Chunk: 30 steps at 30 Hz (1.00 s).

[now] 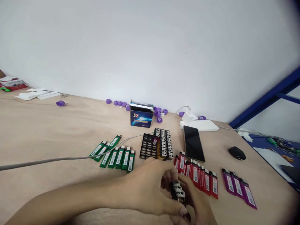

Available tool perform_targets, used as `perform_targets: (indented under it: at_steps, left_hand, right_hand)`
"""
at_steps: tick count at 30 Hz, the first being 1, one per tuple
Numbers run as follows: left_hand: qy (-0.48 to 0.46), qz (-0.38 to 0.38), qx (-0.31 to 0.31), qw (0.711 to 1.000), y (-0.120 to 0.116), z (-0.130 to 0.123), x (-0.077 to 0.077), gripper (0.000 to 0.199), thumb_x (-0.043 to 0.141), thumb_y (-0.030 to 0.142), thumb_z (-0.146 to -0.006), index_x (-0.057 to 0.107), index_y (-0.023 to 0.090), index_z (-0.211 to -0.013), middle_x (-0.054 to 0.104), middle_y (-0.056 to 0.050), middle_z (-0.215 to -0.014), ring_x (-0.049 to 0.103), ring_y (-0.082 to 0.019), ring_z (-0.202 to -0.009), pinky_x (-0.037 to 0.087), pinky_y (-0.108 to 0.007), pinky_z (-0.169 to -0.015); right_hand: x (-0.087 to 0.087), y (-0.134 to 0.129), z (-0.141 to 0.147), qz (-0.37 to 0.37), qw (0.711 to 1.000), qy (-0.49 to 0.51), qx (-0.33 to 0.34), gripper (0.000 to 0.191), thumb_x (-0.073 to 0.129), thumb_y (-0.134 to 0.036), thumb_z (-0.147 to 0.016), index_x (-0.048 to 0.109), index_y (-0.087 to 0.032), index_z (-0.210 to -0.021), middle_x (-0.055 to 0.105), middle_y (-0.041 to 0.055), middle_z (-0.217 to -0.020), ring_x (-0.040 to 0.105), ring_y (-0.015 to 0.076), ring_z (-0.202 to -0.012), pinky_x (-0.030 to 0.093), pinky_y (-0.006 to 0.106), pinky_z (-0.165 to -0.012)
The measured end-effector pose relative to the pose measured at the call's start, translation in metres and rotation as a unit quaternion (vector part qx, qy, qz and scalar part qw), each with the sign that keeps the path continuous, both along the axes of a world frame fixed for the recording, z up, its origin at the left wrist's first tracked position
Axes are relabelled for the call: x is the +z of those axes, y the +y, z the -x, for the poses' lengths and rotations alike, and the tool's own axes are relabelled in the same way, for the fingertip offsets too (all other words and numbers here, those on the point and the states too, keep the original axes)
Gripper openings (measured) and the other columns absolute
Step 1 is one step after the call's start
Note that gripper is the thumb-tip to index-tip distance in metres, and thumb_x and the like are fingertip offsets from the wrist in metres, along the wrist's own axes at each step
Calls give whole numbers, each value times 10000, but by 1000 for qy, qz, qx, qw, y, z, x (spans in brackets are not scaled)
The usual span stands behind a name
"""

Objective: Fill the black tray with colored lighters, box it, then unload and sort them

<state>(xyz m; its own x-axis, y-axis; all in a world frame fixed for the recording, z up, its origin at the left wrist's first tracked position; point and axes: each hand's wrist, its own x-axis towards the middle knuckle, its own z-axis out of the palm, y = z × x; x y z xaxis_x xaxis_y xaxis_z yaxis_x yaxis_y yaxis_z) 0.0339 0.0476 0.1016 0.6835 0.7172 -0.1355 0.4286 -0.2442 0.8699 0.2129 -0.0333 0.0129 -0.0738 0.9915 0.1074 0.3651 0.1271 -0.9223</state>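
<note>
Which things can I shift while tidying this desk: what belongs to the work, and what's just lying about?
Work: left hand and right hand holding metal-topped lighter heads; black rack; green lighters; red lighters; purple lighters.
Lying about: phone; mouse; purple plastic parts.

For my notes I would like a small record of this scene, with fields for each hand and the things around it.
left hand: fingers around a stack of metal lighter heads
right hand: at the stack's lower side, partly out of frame
nearest: red lighters in a row
further: green lighters, black slotted tray, purple lighters, phone
surface: plywood table
</note>
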Motion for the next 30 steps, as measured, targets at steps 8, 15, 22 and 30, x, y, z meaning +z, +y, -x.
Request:
perform_targets:
  at_steps: [8,15,22,30]
  left_hand:
    - [48,-2,-126,991,37,11,-22,214,773,357,-736,638,208,-808,641,27,-704,598,-154,-621,396,-230,-489]
    - [68,-19,-149,986,47,13,-27,132,736,237,-767,640,196,-848,673,5,-770,623,-166,-673,412,-240,-522]
    - [-75,-140,72,985,51,9,-23,76,606,260,-866,619,185,-865,588,49,-588,535,-113,-542,425,-236,-532]
    - [-74,-289,137,945,89,10,-58,412,608,187,-819,527,173,-1223,584,-127,-1268,549,-263,-1189,456,-455,-1027]
  right_hand:
    - [-16,9,15,146,988,43,-17,431,570,-565,-865,674,-208,-1082,713,83,-925,673,282,-917,545,414,-868]
    - [-16,6,16,289,943,164,-25,596,646,-715,-764,640,-214,-1088,635,-3,-745,594,167,-607,475,252,-502]
    - [-31,7,3,198,974,108,-7,514,585,-661,-817,625,-209,-1058,588,-2,-695,559,171,-556,479,271,-490]
    - [4,24,-25,124,978,100,-139,577,656,-666,-785,540,-207,-1115,547,-47,-566,480,144,-454,369,243,-426]
